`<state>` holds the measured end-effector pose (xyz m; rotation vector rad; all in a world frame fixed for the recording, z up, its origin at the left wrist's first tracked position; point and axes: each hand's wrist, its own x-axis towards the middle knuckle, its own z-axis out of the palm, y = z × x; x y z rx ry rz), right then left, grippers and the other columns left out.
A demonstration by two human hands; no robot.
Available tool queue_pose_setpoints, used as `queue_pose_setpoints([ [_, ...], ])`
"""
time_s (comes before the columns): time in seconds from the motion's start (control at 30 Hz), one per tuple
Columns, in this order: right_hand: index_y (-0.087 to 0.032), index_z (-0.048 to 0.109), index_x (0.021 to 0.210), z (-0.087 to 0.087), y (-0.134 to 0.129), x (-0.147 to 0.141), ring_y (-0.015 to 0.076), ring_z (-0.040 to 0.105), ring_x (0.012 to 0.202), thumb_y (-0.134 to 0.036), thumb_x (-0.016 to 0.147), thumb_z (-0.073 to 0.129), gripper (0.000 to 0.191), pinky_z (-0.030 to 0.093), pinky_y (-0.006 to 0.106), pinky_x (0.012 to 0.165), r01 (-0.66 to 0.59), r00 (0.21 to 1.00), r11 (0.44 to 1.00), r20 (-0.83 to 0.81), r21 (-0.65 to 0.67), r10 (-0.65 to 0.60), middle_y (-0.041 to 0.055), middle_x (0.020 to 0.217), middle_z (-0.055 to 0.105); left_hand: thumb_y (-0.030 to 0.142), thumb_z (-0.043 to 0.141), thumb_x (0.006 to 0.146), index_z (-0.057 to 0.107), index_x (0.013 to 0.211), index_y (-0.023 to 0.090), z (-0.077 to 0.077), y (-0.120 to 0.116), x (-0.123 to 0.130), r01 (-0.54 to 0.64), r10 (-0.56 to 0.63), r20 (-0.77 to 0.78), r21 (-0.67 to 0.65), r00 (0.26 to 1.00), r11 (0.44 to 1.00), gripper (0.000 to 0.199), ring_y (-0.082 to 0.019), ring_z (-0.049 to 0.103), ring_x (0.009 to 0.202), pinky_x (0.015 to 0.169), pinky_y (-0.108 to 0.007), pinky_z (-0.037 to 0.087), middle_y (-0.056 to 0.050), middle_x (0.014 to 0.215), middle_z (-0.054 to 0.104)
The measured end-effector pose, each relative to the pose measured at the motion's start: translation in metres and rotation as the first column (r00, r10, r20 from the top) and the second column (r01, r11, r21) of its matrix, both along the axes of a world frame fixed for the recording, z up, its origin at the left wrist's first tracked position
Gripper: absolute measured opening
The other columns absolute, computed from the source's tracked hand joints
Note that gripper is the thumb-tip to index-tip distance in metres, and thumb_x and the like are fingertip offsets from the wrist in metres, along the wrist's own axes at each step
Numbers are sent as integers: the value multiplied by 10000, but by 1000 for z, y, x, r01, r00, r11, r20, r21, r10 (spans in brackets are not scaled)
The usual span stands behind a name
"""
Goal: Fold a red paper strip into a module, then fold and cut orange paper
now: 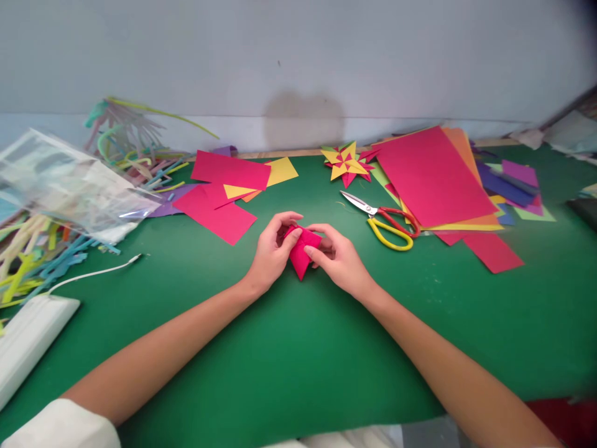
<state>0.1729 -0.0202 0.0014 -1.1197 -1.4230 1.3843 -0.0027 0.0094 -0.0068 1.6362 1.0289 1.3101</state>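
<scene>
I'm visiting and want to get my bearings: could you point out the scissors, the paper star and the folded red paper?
Scissors (372,210): head view, on the pivot joining the blades.
Paper star (346,164): head view, on its centre.
Folded red paper (300,254): head view, on the middle of its visible face.

Green tabletop (298,348) against pale wall (209,50)

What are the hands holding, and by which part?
Folded red paper, pinched at its upper-left edge by the left hand and its right edge by the right hand.

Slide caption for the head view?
Left hand and right hand hold folded red paper over a green table; scissors and paper star lie beyond.
</scene>
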Motion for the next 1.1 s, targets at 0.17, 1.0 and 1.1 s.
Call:
queue_pose_setpoints([
  [0.17, -218, 668, 928, 3, 0, 1, 184, 656, 706, -438, 948, 678, 220, 564, 308, 654, 29, 998, 999, 53, 43, -31, 6, 791, 680, 325, 658, 995, 644, 1185, 215, 1, -2, 0, 31, -31, -13, -6, 999, 999, 220, -163, 657, 904, 831, -284, 555, -38, 1006, 668],
  [1.0, -212, 705, 923, 6, 6, 11, 190, 609, 735, -319, 923, 656, 117, 476, 307, 684, 100, 974, 980, 184, 170, -132, 13, 828, 702, 402, 595, 1026, 647, 1227, 236, 5, -4, 0, 215, -204, 74, -202, 976, 955, 266, -154, 611, 771, 691, -275, 540, -46, 983, 669],
  [1.1, -211, 716, 956, 5, 7, 12, 187, 614, 733, -329, 940, 649, 136, 480, 302, 673, 70, 973, 982, 206, 175, -106, 15, 838, 705, 381, 635, 1004, 665, 1180, 225, 4, -4, -1, 198, -192, 52, -189, 980, 962, 237, -173, 661, 889, 759, -277, 556, -51, 1041, 694],
])
